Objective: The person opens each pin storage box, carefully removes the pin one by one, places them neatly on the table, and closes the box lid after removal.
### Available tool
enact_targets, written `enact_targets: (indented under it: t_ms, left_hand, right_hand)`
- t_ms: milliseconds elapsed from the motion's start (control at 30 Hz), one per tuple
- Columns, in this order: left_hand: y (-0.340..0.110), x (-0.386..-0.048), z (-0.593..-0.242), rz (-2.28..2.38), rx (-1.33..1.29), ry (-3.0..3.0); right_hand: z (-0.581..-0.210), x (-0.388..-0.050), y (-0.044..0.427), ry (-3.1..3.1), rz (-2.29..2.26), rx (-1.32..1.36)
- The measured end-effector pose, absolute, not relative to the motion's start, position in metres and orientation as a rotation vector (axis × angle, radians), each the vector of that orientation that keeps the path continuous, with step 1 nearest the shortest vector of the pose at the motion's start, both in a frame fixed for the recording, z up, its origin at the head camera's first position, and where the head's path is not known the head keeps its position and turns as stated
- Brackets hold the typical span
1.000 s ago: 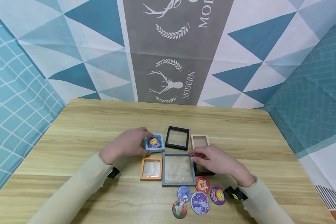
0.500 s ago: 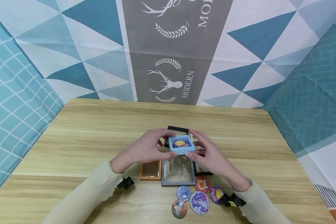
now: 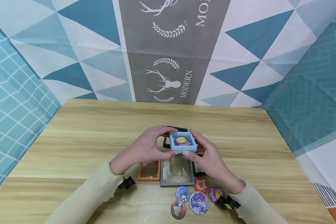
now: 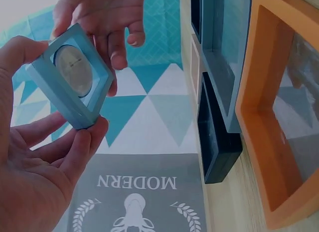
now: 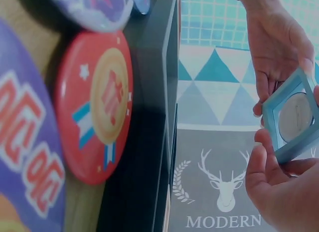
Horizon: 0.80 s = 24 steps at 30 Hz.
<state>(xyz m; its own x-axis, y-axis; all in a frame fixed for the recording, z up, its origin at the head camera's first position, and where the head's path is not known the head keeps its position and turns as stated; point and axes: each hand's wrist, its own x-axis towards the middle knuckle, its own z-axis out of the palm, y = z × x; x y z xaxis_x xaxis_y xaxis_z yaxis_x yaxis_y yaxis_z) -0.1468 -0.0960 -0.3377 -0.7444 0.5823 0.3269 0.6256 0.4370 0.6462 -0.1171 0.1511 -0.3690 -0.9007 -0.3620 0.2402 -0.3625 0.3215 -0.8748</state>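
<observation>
Both hands hold a small light-blue display frame (image 3: 183, 148) raised over the other frames. A purple button badge (image 3: 182, 141) with a yellow cartoon face sits in its clear film; the badge's plain silvery back (image 4: 74, 71) shows in the left wrist view. My left hand (image 3: 148, 144) grips the frame's left side, thumb at the near edge and fingers at the far edge. On the right side my right hand (image 3: 208, 155) pinches it likewise. Below lies a grey frame (image 3: 163, 172), partly covered by the hands.
An orange frame (image 3: 139, 174) and black frames (image 3: 164, 145) (image 3: 199, 173) lie around the grey one. Nearer are button badges: red (image 3: 201, 184), blue (image 3: 183, 194), purple pony (image 3: 198, 203), orange-green (image 3: 178, 209) and another purple one (image 3: 216, 194). A patterned cloth hangs behind the table (image 3: 100, 124).
My left hand has lifted the blue frame from the table's left group and carried it right. My right hand left the grey frame's edge and took hold too. Since then it has risen slightly.
</observation>
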Motion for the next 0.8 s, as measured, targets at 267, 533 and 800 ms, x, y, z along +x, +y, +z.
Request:
enact_targets:
  t_ms: [267, 533, 800]
  left_hand:
    - [-0.097, -0.149, -0.340, -1.217, -1.122, -2.637]
    - [-0.099, -0.155, -0.348, -1.567, -1.033, -2.610]
    - [-0.096, -0.158, -0.352, -1.789, -0.732, -2.735]
  right_hand:
    - [-0.369, -0.117, 0.150, -2.599, 1.692, 0.656]
    - [-0.365, -0.121, 0.150, -2.624, 1.876, 0.546]
    - [-0.371, -0.122, 0.148, -2.686, 1.854, 0.528]
